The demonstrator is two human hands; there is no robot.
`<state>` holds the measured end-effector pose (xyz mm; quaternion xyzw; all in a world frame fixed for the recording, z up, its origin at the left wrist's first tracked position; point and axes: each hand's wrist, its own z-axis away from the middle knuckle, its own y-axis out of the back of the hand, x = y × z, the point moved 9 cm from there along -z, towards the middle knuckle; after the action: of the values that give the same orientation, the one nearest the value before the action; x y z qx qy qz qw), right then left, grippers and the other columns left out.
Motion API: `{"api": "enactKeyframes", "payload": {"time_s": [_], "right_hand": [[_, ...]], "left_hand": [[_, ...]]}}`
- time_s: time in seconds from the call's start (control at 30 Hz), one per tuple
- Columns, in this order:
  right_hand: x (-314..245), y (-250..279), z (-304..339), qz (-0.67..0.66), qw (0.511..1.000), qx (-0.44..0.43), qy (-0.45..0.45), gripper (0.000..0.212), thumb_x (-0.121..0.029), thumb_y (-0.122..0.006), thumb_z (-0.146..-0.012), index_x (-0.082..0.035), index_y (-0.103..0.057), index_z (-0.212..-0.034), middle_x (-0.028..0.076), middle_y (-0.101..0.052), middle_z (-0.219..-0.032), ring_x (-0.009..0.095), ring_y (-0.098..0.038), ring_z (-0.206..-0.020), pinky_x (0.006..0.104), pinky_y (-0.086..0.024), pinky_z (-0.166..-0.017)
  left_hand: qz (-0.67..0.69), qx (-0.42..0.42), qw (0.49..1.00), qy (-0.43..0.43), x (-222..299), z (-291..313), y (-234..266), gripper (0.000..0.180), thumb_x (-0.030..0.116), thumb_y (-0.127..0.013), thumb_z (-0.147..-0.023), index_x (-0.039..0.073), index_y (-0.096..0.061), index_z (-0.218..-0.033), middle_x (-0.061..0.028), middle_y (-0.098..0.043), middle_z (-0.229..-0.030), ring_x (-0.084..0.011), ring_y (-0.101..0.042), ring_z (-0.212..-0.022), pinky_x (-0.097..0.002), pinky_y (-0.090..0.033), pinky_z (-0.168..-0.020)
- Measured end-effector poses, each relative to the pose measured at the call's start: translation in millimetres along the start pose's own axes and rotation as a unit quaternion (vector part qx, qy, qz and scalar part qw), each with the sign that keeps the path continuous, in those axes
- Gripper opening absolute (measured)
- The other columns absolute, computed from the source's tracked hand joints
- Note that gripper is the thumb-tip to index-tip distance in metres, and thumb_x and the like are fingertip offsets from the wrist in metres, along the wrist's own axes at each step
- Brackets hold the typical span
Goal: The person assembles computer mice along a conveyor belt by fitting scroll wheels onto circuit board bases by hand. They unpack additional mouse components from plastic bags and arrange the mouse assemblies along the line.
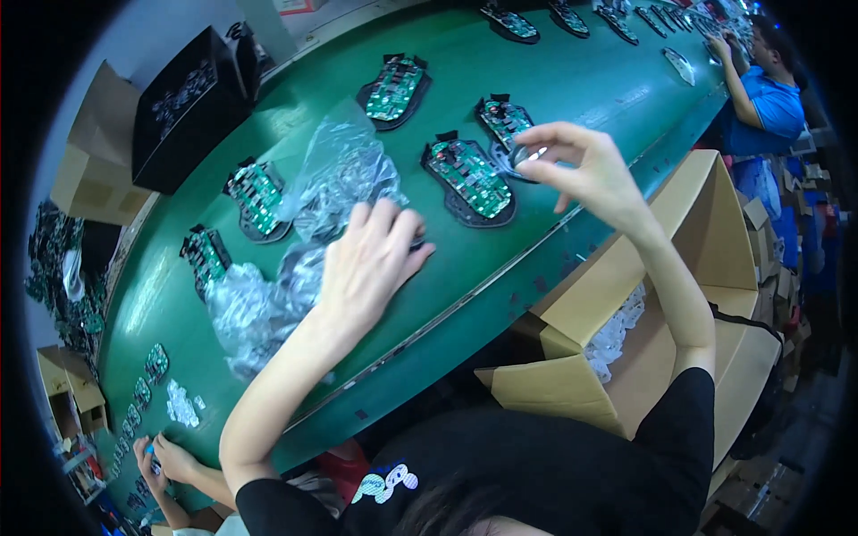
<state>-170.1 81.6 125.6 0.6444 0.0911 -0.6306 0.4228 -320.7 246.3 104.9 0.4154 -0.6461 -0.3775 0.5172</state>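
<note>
Green counter [590,80] curves across the head view, bearing circuit boards set in dark casings. The person's right hand [585,174] is raised over its near side, grip pinching a small round piece [519,155] between thumb and fingertips, just over or beside the lower end of one cased board [506,116]; whether they touch cannot be told. Another cased board [469,179] lies between the two hands. The left hand [365,259] lies over crumpled clear plastic [344,170], fingers bent and thumb out to the right; whether its grip pinches anything cannot be told. Two more boards [256,196] lie left of the plastic, one [393,89] beyond it. Right of the counter's edge stands an open cardboard box [554,393] holding whitish plastic [612,339].
</note>
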Motion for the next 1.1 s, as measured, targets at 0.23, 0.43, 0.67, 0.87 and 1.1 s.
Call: {"api": "enactKeyframes", "payload": {"time_s": [0.23, 0.43, 0.67, 0.87, 1.1], "right_hand": [[44.4, 45.1, -19.2, -0.041, 0.998, 0.019, -0.046, 0.045, -0.023, -0.077, -0.089, -0.001, -0.065, -0.127, 0.008, -0.071, -0.111, 0.012, -0.068, -0.097, 0.0253, -0.058, -0.063], [52.3, 39.9, -46.9, 0.101, 0.994, -0.028, -0.036, 0.039, -0.021, -0.075, -0.091, -0.002, -0.068, -0.124, 0.008, -0.071, -0.112, 0.012, -0.067, -0.094, 0.0263, -0.057, -0.068], [50.7, 24.0, -41.4, 0.057, 0.997, -0.047, -0.036, 0.034, -0.016, -0.074, -0.091, -0.002, -0.069, -0.122, 0.008, -0.070, -0.110, 0.011, -0.067, -0.091, 0.0252, -0.057, -0.063], [25.7, -21.9, -22.1, 0.057, 0.994, -0.075, -0.049, 0.035, -0.018, -0.078, -0.087, -0.001, -0.071, -0.116, 0.009, -0.073, -0.093, 0.012, -0.069, -0.078, 0.0273, -0.057, -0.057], [-3.6, -34.9, -18.2, 0.079, 0.988, -0.070, 0.115, 0.032, -0.013, -0.078, -0.086, -0.002, -0.072, -0.116, 0.011, -0.073, -0.097, 0.012, -0.070, -0.084, 0.0257, -0.056, -0.060]], "left_hand": [[-0.204, 0.014, 0.977, -0.062, 12.8, 1.9, 31.5, 0.068, 0.034, -0.083, -0.069, 0.027, -0.063, -0.134, 0.0001, -0.061, -0.134, -0.0267, -0.059, -0.104, -0.0334, -0.056, -0.082], [-0.011, -0.023, 0.973, -0.228, 59.4, -57.2, -13.1, 0.063, 0.038, -0.077, -0.079, 0.025, -0.056, -0.138, -0.0086, -0.046, -0.149, -0.0378, -0.043, -0.135, -0.0563, -0.038, -0.109], [-0.071, -0.071, 0.978, -0.183, 12.4, -37.6, -8.7, 0.046, 0.033, -0.076, -0.082, 0.025, -0.065, -0.126, -0.0077, -0.054, -0.141, -0.0376, -0.046, -0.133, -0.0604, -0.036, -0.108], [-0.077, -0.040, 0.987, -0.136, 9.8, -34.1, 20.6, 0.045, 0.033, -0.079, -0.077, 0.027, -0.070, -0.121, -0.0078, -0.056, -0.137, -0.0359, -0.048, -0.129, -0.0613, -0.033, -0.109], [-0.020, -0.094, 0.992, -0.083, 21.9, -31.8, -15.6, 0.061, 0.036, -0.080, -0.077, 0.028, -0.059, -0.134, -0.0241, -0.040, -0.149, -0.0428, -0.038, -0.138, -0.0627, -0.028, -0.114]]}}
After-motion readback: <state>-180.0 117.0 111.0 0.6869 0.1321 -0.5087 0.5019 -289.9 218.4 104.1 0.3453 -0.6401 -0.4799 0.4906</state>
